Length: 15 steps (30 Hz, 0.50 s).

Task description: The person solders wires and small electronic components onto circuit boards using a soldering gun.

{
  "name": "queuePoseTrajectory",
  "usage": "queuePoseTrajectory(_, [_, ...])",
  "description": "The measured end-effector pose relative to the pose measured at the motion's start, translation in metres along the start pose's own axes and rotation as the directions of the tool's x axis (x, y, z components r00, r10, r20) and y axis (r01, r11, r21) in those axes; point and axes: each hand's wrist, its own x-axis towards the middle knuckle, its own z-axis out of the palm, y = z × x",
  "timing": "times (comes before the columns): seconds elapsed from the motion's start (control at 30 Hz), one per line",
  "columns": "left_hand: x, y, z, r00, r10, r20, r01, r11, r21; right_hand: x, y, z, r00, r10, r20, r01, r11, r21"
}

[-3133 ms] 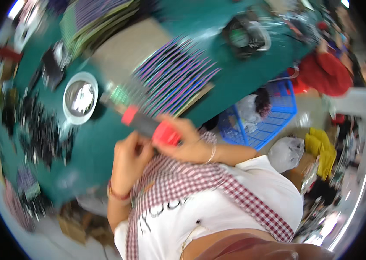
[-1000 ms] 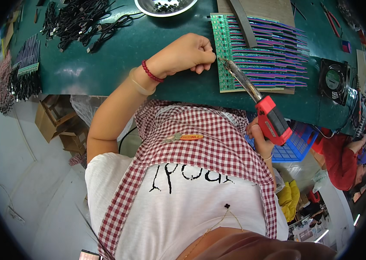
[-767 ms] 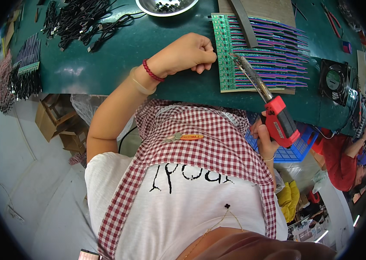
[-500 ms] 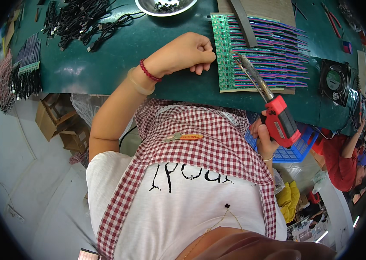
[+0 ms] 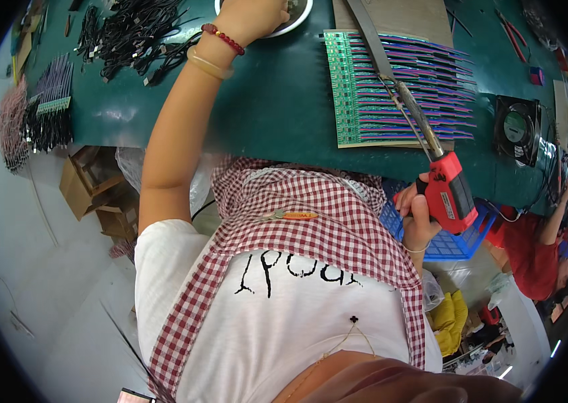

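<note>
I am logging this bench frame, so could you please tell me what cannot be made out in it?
- Left hand, head view: fingers cut off by the top edge; whatever they grasp in the white bowl is hidden.
- Red soldering gun: tip too small to tell whether it touches the green circuit boards.
- Right hand: mostly hidden behind the gun.

right hand [image 5: 418, 213] gripping red soldering gun [image 5: 447, 191]

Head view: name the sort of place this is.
Probably an electronics assembly workshop: a red pistol-grip soldering gun in the right hand, rows of green circuit boards, black cable bundles on the green bench.
</note>
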Motion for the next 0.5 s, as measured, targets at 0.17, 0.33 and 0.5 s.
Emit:
queuePoseTrajectory(0.17, [-0.007, -0.004, -0.005, 0.998, -0.013, -0.056, 0.008, 0.995, -0.099, 0.003, -0.002, -0.001, 0.999, -0.007, -0.033, 0.008, 1.0, 0.01])
queuePoseTrajectory(0.33, [-0.015, -0.003, -0.02, 0.977, -0.175, -0.12, 0.133, 0.945, -0.298, 0.016, -0.005, 0.002, 0.997, -0.061, -0.037, 0.063, 0.997, 0.052])
queuePoseTrajectory(0.5, [-0.028, 0.009, -0.023, 0.958, -0.258, -0.122, 0.198, 0.909, -0.368, 0.025, -0.013, 0.015, 0.997, -0.077, 0.004, 0.076, 0.991, 0.106])
